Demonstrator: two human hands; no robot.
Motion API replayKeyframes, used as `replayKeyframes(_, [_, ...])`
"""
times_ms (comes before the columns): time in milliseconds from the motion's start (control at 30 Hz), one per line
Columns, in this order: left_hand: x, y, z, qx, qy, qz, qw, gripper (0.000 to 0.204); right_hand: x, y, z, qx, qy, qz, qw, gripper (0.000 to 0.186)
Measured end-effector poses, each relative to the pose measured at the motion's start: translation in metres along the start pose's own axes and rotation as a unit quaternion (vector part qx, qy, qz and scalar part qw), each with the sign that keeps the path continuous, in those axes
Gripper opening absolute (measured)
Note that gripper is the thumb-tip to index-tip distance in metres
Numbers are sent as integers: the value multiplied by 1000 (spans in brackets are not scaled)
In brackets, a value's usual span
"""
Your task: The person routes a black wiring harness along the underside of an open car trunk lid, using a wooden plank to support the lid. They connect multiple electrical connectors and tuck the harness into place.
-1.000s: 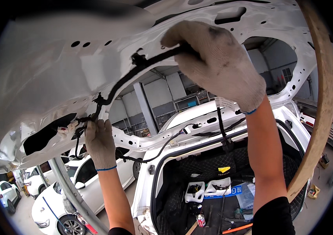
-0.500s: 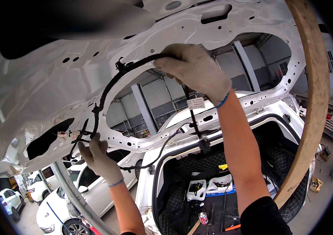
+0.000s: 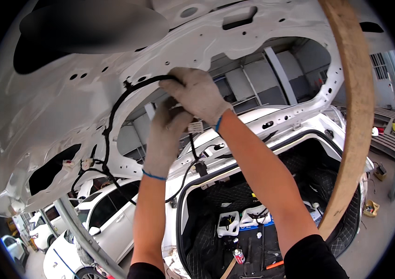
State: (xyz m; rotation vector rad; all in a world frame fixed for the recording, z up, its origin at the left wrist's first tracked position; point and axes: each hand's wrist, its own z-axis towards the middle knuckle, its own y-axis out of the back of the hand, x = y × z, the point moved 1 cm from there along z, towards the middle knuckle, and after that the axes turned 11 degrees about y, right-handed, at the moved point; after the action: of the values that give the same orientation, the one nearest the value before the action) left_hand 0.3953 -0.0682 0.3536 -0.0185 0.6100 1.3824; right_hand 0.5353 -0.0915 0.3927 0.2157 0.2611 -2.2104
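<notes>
At upper centre of frame, black harness (image 3: 107, 135) is clamped in grip of right hand (image 3: 199, 90); grip of left hand (image 3: 165, 122) cannot be told. Routing judged partly done: left run laid along white panel (image 3: 79, 114), labelled branch (image 3: 193, 145) left hanging. Stretch behind fingers hidden; clip (image 3: 127, 84) seating unclear.

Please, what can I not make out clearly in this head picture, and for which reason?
All in the head view:
Black harness: the stretch inside the right hand is covered by that hand.
Left hand: whether it grips anything is hidden where the hands meet.
White tag: print too small to read.
Wooden beam: top end cut off by the picture's upper edge.
Dark shape at upper left: too blurred to name.
</notes>
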Motion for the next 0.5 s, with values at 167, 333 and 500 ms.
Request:
replayKeyframes(167, [-15, -4, 25, 82, 115, -59, 988, 30, -3, 5, 13, 88, 51, -151, 983, 45])
replayKeyframes(333, [18, -2, 43, 138, 95, -190, 967, 25, 13, 17, 32, 271, -63, -182, 943, 49])
replayKeyframes(500, [53, 11, 78, -57, -32, -112, 992, 31, 57, 9, 17, 233, -45, -352, 905, 56])
